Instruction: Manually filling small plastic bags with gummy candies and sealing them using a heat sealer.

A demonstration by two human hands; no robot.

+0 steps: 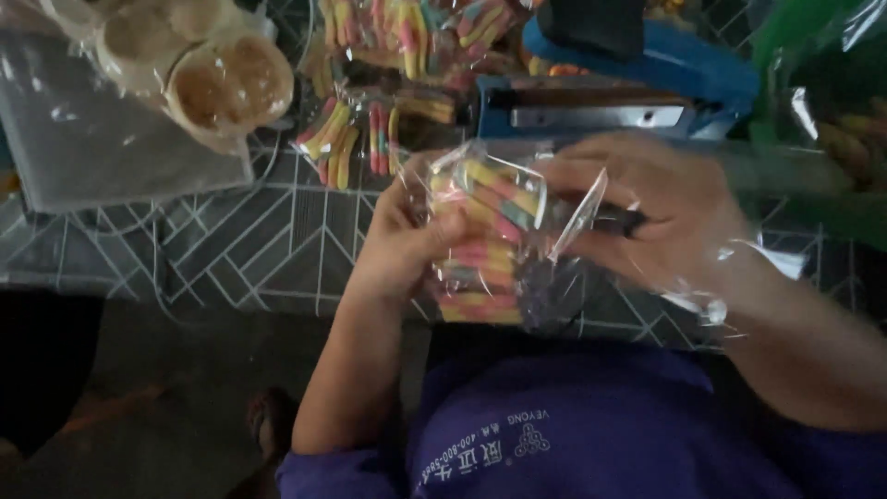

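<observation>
Head view: patterned table (pixel 231 240), blue sealer (pixel 637 83) at far edge, candy packs (pixel 370 129) beside. Over near edge, candy bag (pixel 485 245) gripped between left hand (pixel 397 245), fingers closed on its side, and right hand (pixel 651 208), pinching its open top.

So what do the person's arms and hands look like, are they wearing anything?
Both arms are bare up to short purple sleeves of a shirt with pale printed markings on its front. The left hand wears no glove or ring that shows. The right hand has a dark band, probably a ring, on one finger. No watch shows.
</observation>
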